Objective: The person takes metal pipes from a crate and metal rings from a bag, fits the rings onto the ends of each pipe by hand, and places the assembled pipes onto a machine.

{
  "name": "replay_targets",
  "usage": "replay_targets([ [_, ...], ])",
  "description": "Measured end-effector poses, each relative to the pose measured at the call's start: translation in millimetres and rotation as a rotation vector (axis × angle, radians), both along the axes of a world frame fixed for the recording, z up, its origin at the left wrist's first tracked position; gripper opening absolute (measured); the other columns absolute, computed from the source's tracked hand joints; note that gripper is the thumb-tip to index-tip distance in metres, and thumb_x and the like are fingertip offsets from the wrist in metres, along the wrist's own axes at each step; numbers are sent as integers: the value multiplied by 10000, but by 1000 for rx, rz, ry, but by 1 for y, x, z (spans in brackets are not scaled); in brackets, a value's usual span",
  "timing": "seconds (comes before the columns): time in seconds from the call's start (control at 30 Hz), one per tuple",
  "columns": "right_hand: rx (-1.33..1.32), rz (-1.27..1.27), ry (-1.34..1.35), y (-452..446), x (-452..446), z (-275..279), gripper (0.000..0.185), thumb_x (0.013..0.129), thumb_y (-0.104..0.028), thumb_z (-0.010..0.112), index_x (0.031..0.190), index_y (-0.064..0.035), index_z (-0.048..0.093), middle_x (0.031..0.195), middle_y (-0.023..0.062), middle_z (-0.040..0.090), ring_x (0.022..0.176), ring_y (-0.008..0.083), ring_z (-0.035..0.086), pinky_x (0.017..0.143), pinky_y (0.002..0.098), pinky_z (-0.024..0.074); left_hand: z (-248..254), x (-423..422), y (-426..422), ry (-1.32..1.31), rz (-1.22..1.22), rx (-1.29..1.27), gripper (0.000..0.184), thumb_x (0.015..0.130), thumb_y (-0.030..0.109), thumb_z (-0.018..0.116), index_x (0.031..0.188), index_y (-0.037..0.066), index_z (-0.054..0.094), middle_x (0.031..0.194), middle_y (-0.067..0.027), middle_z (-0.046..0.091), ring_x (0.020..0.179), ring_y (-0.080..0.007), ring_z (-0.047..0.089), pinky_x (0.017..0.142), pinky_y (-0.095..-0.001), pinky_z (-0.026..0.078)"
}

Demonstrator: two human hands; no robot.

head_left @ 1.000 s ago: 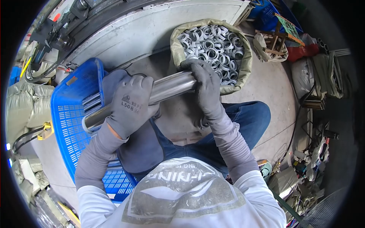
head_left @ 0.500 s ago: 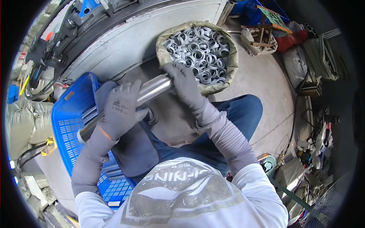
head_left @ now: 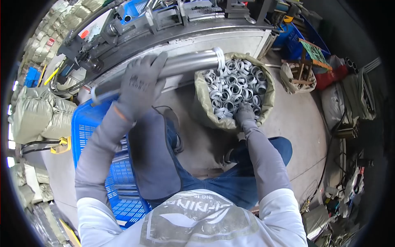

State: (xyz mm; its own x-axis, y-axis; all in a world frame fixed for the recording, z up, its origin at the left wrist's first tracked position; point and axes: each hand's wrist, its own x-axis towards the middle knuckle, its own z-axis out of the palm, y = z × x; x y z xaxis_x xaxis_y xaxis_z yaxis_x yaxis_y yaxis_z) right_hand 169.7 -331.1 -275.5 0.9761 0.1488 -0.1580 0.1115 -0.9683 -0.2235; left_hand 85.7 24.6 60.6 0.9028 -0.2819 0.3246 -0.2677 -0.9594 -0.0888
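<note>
Nearest in, the dark pad point(head_left: 154, 160) lies over the left leg, and just beside it stands the blue basket point(head_left: 79, 123) with more tubes point(head_left: 125, 191) inside. Above it, here's the change: the metal tube point(head_left: 187, 64) has come up higher, and it's in one hand now! The left hand point(head_left: 142, 84) has it, fingers wrapped over the top in a firm-looking grip. The near end, with its end ring point(head_left: 94, 95), sits over the basket's edge; whether they touch, you can't tell.

And the far end is out in plain sight, wearing a pale ring point(head_left: 220, 60) where the right hand point(head_left: 245, 114) was covering it half a second ago. That hand has left the tube and dropped into the sack point(head_left: 201, 99), fingers among the loose rings point(head_left: 235, 89). Has its grip closed on one? Can't tell, the fingertips are buried. So the tube is the left hand's load alone, leaving the right free for the rings. Beyond the tube runs the bench point(head_left: 173, 35), crowded with machinery.
</note>
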Motion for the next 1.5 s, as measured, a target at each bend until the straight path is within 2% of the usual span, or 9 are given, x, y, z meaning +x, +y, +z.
replay_targets([
  [0.23,-98,-62,-15,5,6,-6,464,926,-360,664,1289,-73,644,1195,208,667,1129,380,662,979,470,544,16,158,11,-348,48,195,658,842,256,777,1428,165,493,1262,-94,657,1151,-288,645,979,-449,500],
  [0.4,444,26,-146,34,-20,182,571,872,-322,779,1393,-155,613,1307,157,644,1202,325,644,976,439,522,26,257,36,-376,140,210,645,874,222,760,1462,162,504,1352,-122,631,1213,-329,634,1013,-467,514],
  [0.47,767,127,-226,34,-40,220,624,792,-134,809,1376,-32,614,1248,185,631,1140,330,638,1009,394,510,36,275,28,-297,190,264,638,881,231,750,1464,155,502,1374,-141,620,1232,-351,624,1029,-486,504],
  [0.53,797,120,-206,28,-55,215,633,784,-115,814,1378,-32,612,1254,179,630,1158,318,628,1016,387,502,36,292,18,-227,269,215,393,905,128,640,1293,75,608,1270,-182,673,1198,-327,652,998,-475,522],
  [0.67,801,121,-197,26,-47,196,567,842,-334,799,1358,-149,653,1353,103,631,1084,250,674,934,371,523,3,363,65,-78,264,232,668,892,240,731,1504,159,475,1426,-173,591,1290,-371,595,1062,-499,487],
  [0.83,723,110,-201,19,-29,199,509,823,-220,765,1315,-132,672,1273,110,671,1014,244,693,934,363,529,-13,345,63,-92,210,341,744,938,220,650,1593,76,327,1616,-177,415,1474,-348,432,1184,-477,384],
  [1.07,1026,119,-32,6,-27,161,541,913,58,670,1437,-30,568,1284,33,618,975,82,576,808,216,502,-52,93,91,-271,-183,-91,501,896,149,661,1388,87,589,1267,-167,672,1203,-364,623,1055,-453,482],
  [1.2,1056,50,138,0,-30,152,550,977,28,614,1513,-6,495,1288,57,633,994,89,607,821,213,505,-153,-67,199,-109,279,-253,390,893,243,676,1254,97,647,1115,-144,699,1087,-360,650,955,-483,517],
  [1.5,794,163,178,0,-30,141,334,1004,-193,629,1235,36,703,1459,130,567,1182,178,611,913,312,541,-390,-420,266,1122,905,-47,362,943,293,588,1245,116,684,1237,-169,724,1154,-325,703,935,-481,548],
])
